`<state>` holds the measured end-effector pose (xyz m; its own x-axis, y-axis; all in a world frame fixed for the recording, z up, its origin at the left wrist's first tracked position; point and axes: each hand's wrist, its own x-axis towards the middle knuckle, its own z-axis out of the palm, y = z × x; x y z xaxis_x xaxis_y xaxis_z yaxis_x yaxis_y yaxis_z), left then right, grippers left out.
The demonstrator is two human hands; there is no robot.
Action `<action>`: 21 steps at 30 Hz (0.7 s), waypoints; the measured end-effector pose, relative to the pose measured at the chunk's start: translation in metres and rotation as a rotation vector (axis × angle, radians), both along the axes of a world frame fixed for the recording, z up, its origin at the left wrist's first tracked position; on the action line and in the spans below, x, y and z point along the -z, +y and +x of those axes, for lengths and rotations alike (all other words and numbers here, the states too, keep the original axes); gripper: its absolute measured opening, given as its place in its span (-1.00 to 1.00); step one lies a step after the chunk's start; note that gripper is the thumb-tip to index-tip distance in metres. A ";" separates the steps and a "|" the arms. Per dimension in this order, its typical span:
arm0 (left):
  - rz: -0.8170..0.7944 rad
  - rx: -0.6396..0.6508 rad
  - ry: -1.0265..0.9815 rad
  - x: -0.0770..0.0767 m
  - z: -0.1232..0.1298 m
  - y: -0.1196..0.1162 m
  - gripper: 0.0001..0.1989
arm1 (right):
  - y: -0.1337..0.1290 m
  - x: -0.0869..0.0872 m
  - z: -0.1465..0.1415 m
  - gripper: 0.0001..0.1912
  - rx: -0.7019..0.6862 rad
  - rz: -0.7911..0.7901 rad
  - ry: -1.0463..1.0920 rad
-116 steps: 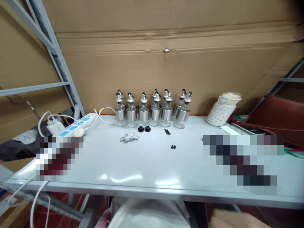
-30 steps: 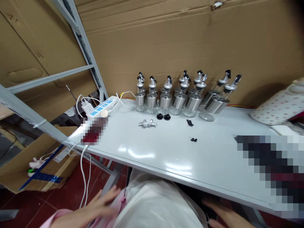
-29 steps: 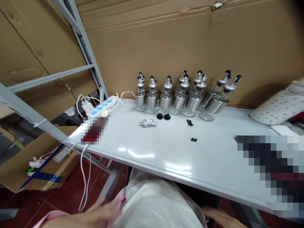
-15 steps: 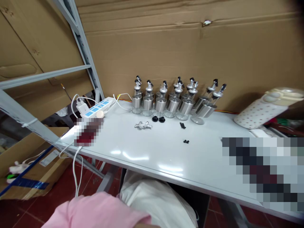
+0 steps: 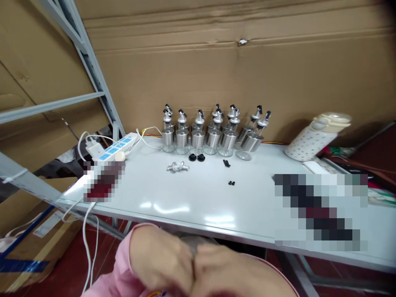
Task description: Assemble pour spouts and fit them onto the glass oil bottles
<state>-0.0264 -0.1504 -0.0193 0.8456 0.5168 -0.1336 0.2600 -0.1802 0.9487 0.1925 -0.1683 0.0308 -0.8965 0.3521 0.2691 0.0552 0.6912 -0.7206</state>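
My left hand point(image 5: 167, 260) and my right hand point(image 5: 221, 266) are together at the bottom of the view, in front of the table's near edge, with pink sleeves behind them. Both are blurred and their fingers are hidden, so what they hold, if anything, does not show. On the white table point(image 5: 185, 198) ahead lie silver pour-spout pieces point(image 5: 177, 166), two black stoppers point(image 5: 197, 157), black slim caps point(image 5: 227, 163) and two tiny black pieces point(image 5: 232, 183). Behind them several glass oil bottles point(image 5: 198, 134) with steel bands and pour spouts stand in rows.
A white power strip point(image 5: 116, 149) with cables lies at the left end. To the right are a dotted flask point(image 5: 315, 136) and a pixelated dark item point(image 5: 315, 210). Cardboard point(image 5: 185, 74) backs the table; a grey metal frame point(image 5: 93, 70) rises at left.
Both hands have come into view at the bottom, where earlier mainly a pink sleeve and pale cloth showed. The view has shifted, so the table things sit further left. The bottles and small parts look unmoved.
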 end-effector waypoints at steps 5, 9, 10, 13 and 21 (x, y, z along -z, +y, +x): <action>0.703 -0.626 0.107 -0.041 0.019 0.068 -0.62 | 0.010 0.002 0.019 -0.66 0.485 -0.084 -0.151; 0.861 -0.805 0.578 -0.025 0.029 0.092 -0.28 | 0.015 0.011 0.015 -0.80 0.636 -0.009 -0.004; 0.871 -0.771 0.650 -0.021 0.028 0.095 -0.26 | 0.017 0.014 0.011 -0.83 0.651 0.018 0.023; 0.930 -0.731 0.768 -0.019 0.021 0.102 -0.31 | 0.024 0.022 0.001 -0.88 0.666 0.084 0.080; 1.017 -0.644 0.816 -0.019 0.019 0.119 -0.52 | 0.035 0.033 0.003 -0.91 0.764 0.135 0.149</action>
<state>-0.0077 -0.0314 -0.0002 0.3043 0.9326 0.1942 0.9478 -0.3168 0.0362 0.1956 -0.1330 -0.0023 -0.3706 0.8116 0.4516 0.4596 0.5828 -0.6701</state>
